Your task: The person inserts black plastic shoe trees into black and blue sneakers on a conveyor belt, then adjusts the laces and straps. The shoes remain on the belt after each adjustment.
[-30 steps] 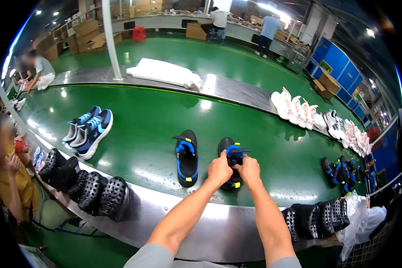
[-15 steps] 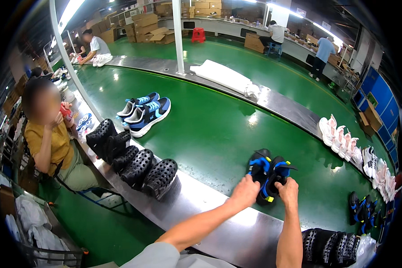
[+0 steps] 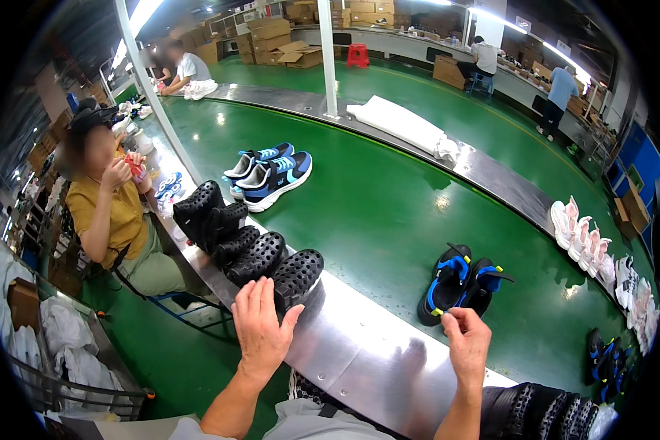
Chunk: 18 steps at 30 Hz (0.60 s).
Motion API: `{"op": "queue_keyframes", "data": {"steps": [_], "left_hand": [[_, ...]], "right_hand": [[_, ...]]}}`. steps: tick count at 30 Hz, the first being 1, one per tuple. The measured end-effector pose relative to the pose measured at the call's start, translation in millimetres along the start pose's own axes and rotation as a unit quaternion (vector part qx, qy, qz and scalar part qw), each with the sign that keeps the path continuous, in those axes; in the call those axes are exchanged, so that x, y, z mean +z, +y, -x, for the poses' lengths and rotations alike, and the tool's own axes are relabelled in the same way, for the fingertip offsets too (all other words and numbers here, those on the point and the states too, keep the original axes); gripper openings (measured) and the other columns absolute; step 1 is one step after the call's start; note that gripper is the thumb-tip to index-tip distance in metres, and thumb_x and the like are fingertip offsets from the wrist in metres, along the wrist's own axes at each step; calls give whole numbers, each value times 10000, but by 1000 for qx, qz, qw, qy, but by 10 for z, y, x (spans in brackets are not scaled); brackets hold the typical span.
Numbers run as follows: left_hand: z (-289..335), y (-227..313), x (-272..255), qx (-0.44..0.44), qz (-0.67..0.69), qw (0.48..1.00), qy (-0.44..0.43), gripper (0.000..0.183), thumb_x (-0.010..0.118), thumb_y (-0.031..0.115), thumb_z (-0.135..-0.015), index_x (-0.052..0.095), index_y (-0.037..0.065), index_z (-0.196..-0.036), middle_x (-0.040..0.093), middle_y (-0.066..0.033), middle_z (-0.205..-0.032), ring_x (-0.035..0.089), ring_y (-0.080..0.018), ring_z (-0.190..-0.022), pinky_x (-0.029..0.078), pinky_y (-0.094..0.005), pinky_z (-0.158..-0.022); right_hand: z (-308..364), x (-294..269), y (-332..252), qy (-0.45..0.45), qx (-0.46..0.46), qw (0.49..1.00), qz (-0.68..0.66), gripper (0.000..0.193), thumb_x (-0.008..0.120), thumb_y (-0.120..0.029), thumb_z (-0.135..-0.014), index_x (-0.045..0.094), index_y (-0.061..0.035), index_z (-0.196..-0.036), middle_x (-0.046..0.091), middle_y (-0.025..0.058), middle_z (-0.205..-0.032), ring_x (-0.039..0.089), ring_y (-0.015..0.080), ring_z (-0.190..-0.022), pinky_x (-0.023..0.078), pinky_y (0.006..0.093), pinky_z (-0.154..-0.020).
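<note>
Just now the left hand point(image 3: 264, 330) reaches over the steel ledge point(image 3: 345, 345) with its fingers fairly straight and its thumb held wide of them. Its fingertips overlap the lower edge of the nearest black clog point(image 3: 301, 273) in view, and whether they touch it I cannot tell. That clog stands at the end of a row of black shoes with holes, lined up along the ledge.

Off to the right, the right hand point(image 3: 468, 339) has its fingers curled, thumb and forefinger close together, right by the heel of a black and blue shoe point(image 3: 444, 284). Whether they pinch its yellow tab cannot be told. This shoe and its mate point(image 3: 479, 287) sit side by side on the green surface point(image 3: 374, 213), just beyond the ledge, with their openings up.

Farther left on the green surface stands a pair of blue sneakers point(image 3: 282, 182) with light blue laces. Across from them, a white roll point(image 3: 400, 125) lies on the far ledge, and pale pink and white shoes point(image 3: 581, 238) stand in a row. At the left, a seated co-worker in a yellow shirt point(image 3: 117, 224) holds something red point(image 3: 136, 170).
</note>
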State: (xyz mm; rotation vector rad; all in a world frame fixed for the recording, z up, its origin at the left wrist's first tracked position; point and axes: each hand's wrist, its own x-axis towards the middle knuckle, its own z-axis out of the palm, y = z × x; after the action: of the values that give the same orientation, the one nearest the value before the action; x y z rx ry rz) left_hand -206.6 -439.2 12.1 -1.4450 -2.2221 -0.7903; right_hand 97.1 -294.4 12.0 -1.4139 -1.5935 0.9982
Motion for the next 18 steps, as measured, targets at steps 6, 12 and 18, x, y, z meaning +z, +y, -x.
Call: {"op": "queue_keyframes", "data": {"steps": [6,12,18], "left_hand": [[-67,151,-168,20,46,996,73,460,817,96,-777,664,-11,-1199,693,-136,-1168,613,-337,-1136,437,-448,-961],[118,996,6,256,270,928,-5,452,846,189,-761,690,33,-1155,688,-118,-1151,650,-290,-1037,488,-435,-924],[-99,1267,457,-68,671,678,-292,781,786,306,-848,451,46,-1505,597,-220,-1340,607,-290,-1150,514,-424,-960]], "right_hand": [[214,333,-14,29,-28,998,-48,201,745,-126,-929,702,36,-1040,685,59,-811,606,117,-734,514,276,-704],[675,680,-112,-153,194,787,-565,465,627,-370,-1031,553,-10,-1316,662,85,-1174,645,174,-1046,539,311,-891],[677,13,220,-321,311,748,-492,387,657,-329,-929,647,-12,-1152,684,102,-965,671,200,-704,522,323,-534]]}}
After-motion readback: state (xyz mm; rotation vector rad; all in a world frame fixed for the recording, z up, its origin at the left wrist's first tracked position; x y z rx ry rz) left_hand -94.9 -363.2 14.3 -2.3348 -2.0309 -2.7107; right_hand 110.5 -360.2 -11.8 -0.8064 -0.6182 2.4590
